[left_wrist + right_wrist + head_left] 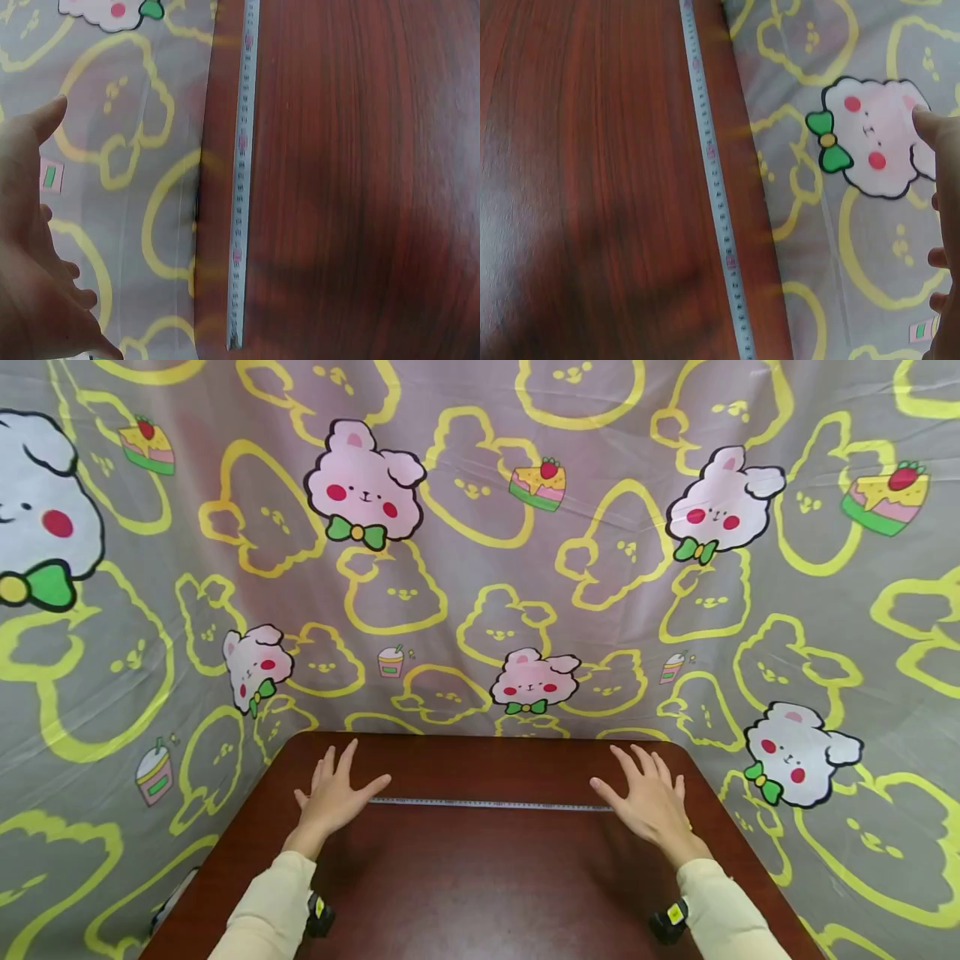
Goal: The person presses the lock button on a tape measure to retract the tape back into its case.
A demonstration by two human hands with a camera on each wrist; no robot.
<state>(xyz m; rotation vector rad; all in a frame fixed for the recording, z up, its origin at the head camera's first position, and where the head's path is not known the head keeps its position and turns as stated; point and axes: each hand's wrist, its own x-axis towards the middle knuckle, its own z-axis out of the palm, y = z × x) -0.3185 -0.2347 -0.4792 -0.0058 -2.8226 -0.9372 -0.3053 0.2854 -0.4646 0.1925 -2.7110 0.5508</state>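
Note:
A pale measuring tape (480,804) lies stretched sideways across the brown table (465,877) in the head view. My left hand (335,797) is held with fingers spread at the tape's left end, holding nothing. Over the right part of the tape, my right hand (651,802) also has its fingers spread and holds nothing. The left wrist view shows the tape (241,150) with its end on the wood, apart from the left hand (37,247). In the right wrist view the tape (712,157) runs on past the lower frame edge, apart from the right hand (945,225).
A patterned curtain (450,552) with rabbits and cakes hangs behind the table and along both sides. Dark wrist devices show at the left sleeve (273,893) and the right sleeve (720,902). Something partly hidden stands beyond the table's left edge.

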